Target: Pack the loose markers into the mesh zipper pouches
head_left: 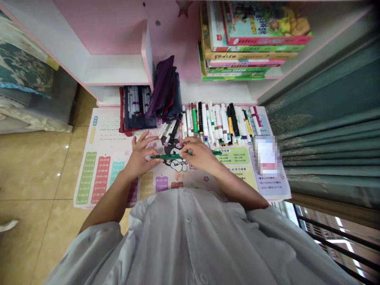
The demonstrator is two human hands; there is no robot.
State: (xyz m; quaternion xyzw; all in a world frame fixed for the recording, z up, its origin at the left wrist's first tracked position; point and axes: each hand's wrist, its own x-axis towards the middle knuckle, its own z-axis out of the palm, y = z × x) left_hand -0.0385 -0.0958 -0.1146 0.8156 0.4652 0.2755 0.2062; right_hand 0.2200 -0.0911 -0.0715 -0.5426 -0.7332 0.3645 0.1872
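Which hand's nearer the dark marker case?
Left. The left hand is just in front of the dark marker case; the right hand is farther off, in front of it and well to its right.

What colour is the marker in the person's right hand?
The marker is dark green, shown best in the head view.

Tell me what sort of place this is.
Probably a child's study corner at home: a multiplication-table desk mat, a pink-and-white shelf unit stacked with children's books, and rows of felt-tip markers laid out on the mat.
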